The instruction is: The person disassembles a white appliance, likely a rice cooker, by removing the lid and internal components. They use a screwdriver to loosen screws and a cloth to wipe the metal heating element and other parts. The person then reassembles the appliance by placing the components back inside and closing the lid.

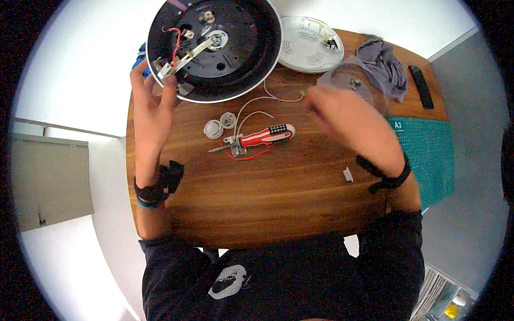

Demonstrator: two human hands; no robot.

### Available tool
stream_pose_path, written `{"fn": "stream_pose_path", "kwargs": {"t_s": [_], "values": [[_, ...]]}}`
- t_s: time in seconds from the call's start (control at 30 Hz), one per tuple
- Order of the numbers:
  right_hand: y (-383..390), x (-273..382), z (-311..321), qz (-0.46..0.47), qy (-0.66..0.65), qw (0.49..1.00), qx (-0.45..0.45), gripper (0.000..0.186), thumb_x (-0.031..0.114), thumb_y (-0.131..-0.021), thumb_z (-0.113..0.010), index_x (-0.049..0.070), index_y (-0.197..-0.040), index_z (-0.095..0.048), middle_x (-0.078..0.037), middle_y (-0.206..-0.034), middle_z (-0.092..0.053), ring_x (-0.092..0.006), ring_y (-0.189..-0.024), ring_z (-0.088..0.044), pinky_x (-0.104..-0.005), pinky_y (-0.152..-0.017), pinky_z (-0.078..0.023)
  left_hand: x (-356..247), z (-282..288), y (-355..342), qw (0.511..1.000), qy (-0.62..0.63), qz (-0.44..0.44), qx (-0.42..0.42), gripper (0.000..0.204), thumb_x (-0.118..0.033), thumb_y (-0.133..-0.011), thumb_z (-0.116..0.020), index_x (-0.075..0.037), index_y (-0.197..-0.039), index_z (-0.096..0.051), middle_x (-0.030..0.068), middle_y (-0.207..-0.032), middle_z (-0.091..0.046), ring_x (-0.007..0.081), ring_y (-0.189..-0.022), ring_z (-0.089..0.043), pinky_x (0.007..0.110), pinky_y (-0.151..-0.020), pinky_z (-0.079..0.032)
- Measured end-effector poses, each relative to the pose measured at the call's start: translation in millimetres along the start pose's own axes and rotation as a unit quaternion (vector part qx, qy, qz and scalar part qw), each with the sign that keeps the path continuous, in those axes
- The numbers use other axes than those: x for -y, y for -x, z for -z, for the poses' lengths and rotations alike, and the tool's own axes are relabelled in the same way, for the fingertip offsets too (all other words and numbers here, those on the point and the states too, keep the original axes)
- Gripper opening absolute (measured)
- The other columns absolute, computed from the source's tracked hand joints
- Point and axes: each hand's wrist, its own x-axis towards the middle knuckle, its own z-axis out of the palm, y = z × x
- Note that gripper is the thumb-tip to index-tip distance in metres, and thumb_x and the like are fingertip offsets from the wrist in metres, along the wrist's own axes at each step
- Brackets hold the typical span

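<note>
My left hand [152, 99] grips the near left rim of a round black dish-shaped housing [235, 69] with a white edge, tilted up at the back of the table. Inside the housing are a pale metal strip [198, 53], a red wire [177, 43] and small metal brackets. My right hand [334, 107] is raised and blurred, its fingers curled in; what they hold is hidden. A thin white wire [254, 99] runs toward its fingertips, with a green spot beside them. Between my hands a screwdriver [267, 136] with a red, white and black handle lies across a small metal bracket [239, 151] with wires.
Two small white round parts [214, 128] sit left of the screwdriver. A white round cover [310, 51] stands behind. To the right are a clear plastic dish [348, 75], a grey cloth [383, 64], a black remote [421, 87], a green cutting mat [428, 155] and a small white piece [348, 174].
</note>
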Motion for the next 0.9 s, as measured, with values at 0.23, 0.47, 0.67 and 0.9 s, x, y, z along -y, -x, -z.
{"fn": "stream_pose_path", "kwargs": {"t_s": [0.23,0.47,0.67,0.9], "values": [[20.8,-66.0,6.6,-0.104,0.021,0.994,0.021,0.026,0.008,-0.093,-0.059,0.002,-0.118,-0.064,-0.023,-0.104,-0.071,-0.0449,-0.102,-0.068,-0.0518,-0.09,-0.055,-3.8,1.1,3.3,1.0,-0.024,0.016,-0.002,0.048,-0.011,-0.108,-0.06,-0.005,-0.149,-0.034,0.0159,-0.126,-0.067,0.0131,-0.094,-0.068,0.026,-0.066,-0.057],[-25.4,-18.0,21.3,-0.135,-0.164,0.975,-0.067,0.046,0.02,-0.099,-0.069,0.003,-0.139,-0.054,-0.024,-0.116,-0.07,-0.0426,-0.093,-0.071,-0.0491,-0.085,-0.057,0.0,0.4,3.7,1.0,0.004,-0.022,0.009,0.05,-0.002,-0.105,-0.062,-0.007,-0.146,-0.034,0.0162,-0.133,-0.06,0.0154,-0.097,-0.068,0.025,-0.069,-0.058],[-81.0,10.9,7.5,-0.169,-0.249,0.95,-0.089,0.081,0.036,-0.102,-0.069,0.004,-0.16,-0.024,-0.038,-0.122,-0.067,-0.0513,-0.096,-0.071,-0.0515,-0.088,-0.057,-2.0,3.8,3.4,0.998,0.02,-0.055,0.036,0.057,0.004,-0.098,-0.066,-0.008,-0.143,-0.033,0.0167,-0.134,-0.059,0.0156,-0.104,-0.066,0.027,-0.069,-0.058],[-116.3,-10.9,-27.5,-0.1,-0.258,0.948,-0.159,0.077,0.012,-0.102,-0.066,0.005,-0.161,-0.018,-0.032,-0.14,-0.056,-0.0452,-0.125,-0.062,-0.048,-0.102,-0.053,-11.2,12.8,6.3,0.999,0.013,-0.038,0.034,0.062,0.004,-0.093,-0.072,-0.006,-0.14,-0.032,0.017,-0.138,-0.056,0.0218,-0.111,-0.067,0.032,-0.077,-0.058]]}}
